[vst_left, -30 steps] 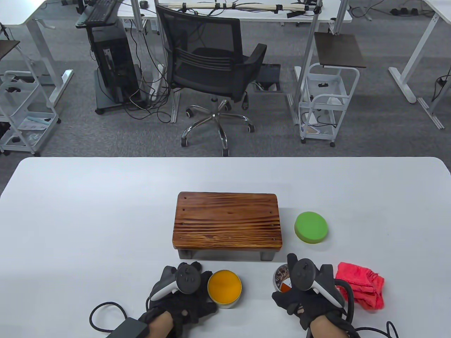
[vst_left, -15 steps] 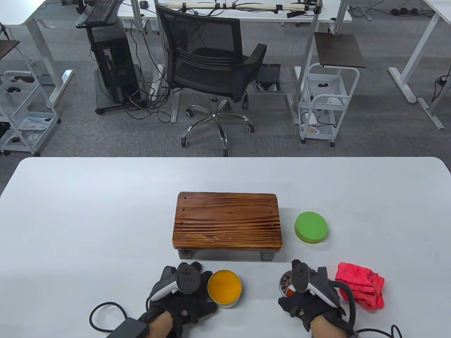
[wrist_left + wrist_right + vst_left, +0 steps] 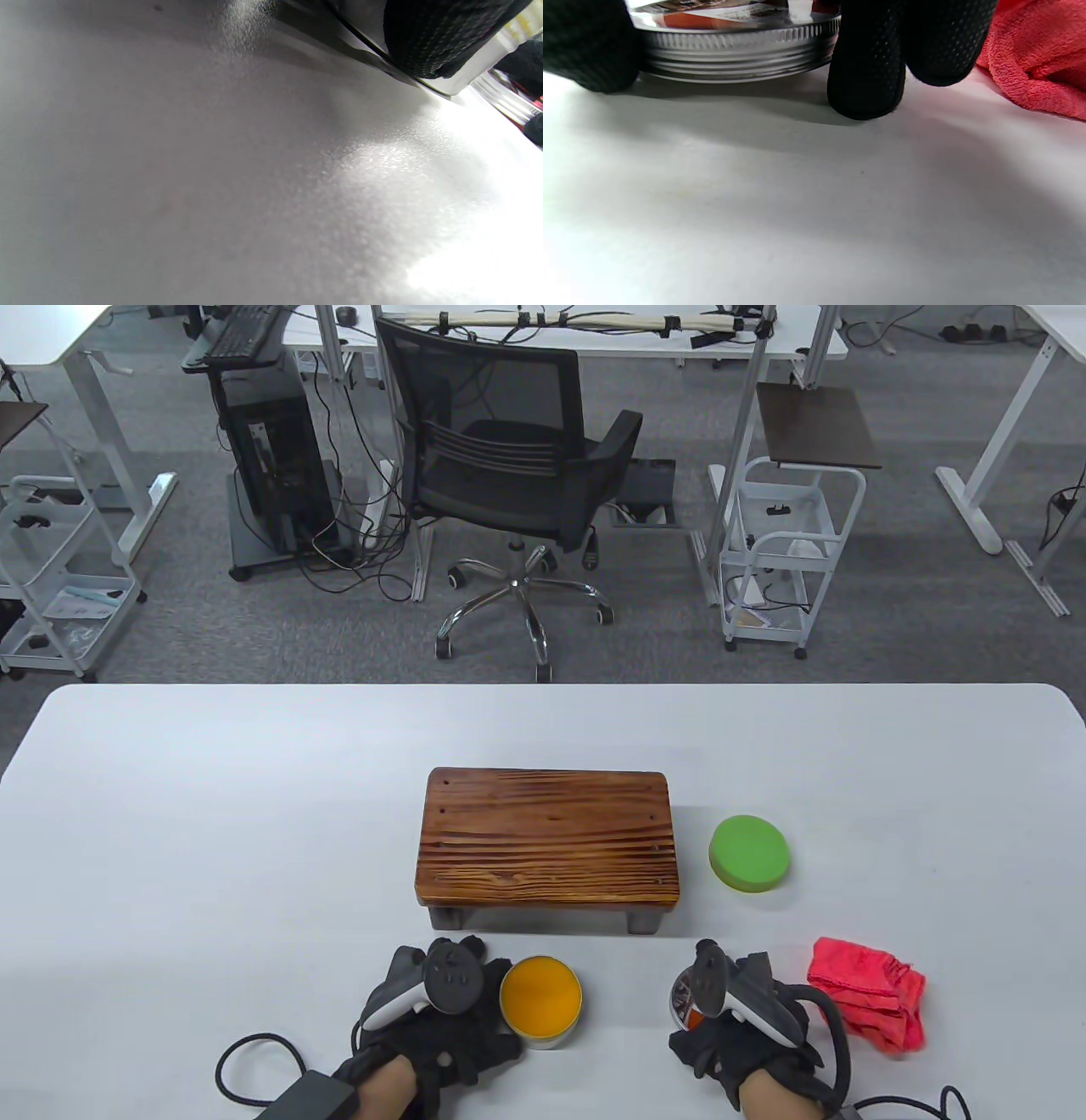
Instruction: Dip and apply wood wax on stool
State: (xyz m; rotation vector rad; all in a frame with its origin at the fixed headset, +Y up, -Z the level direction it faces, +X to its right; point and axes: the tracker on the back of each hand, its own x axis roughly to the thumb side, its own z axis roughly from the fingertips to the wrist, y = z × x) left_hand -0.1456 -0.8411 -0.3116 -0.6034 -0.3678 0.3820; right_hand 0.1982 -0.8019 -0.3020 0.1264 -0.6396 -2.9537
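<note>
The dark-stained wooden stool [image 3: 547,840] stands mid-table. In front of it sits the open wax tin [image 3: 540,997], full of orange wax. My left hand [image 3: 454,997] holds the tin from its left side, and a gloved finger [image 3: 428,38] lies against the shiny tin wall [image 3: 449,87]. The metal lid [image 3: 681,994] lies to the right, flat on the table. My right hand [image 3: 725,997] grips the lid [image 3: 738,46], thumb on one side and fingers [image 3: 867,67] on the other.
A round green sponge pad [image 3: 750,853] lies right of the stool. A crumpled red cloth [image 3: 867,994] sits just right of my right hand and also shows as the cloth [image 3: 1039,63] in the right wrist view. Glove cables trail along the near table edge.
My right hand has lowered the lid and drawn it slightly toward me; the lid now lies flat on the table. The left hand and tin have stayed still.
</note>
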